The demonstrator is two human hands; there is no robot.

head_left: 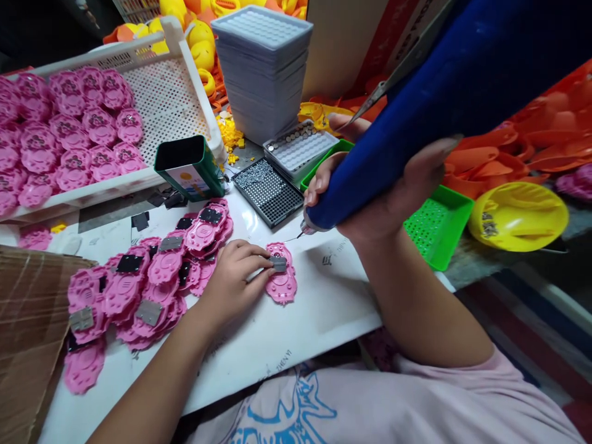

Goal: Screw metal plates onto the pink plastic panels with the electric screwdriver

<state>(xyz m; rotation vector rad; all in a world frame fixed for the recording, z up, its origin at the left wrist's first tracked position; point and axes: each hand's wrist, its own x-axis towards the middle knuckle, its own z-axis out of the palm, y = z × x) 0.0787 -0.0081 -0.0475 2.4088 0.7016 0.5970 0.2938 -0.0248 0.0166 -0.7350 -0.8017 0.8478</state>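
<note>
My left hand (240, 274) lies on the white board, its thumb and fingertips closed at the edge of a pink plastic casing (282, 290) with a grey cover plate (278, 264) on it. In my right hand (386, 203) is a blue electric screwdriver (407, 111), gripped round its body. Its thin bit points down and left, just above the top of the casing and apart from it. Left of my left hand lies a heap of pink casings (124, 290), some with black or grey plates.
A black perforated screw tray (271, 191), a green tin (192, 166) and a tall stack of white trays (263, 74) stand behind the board. At back left is a white crate (161, 92) of pink casings. Rightward are a green basket (435, 225) and a yellow bowl-shaped part (520, 216). A cardboard box (32, 339) borders the left.
</note>
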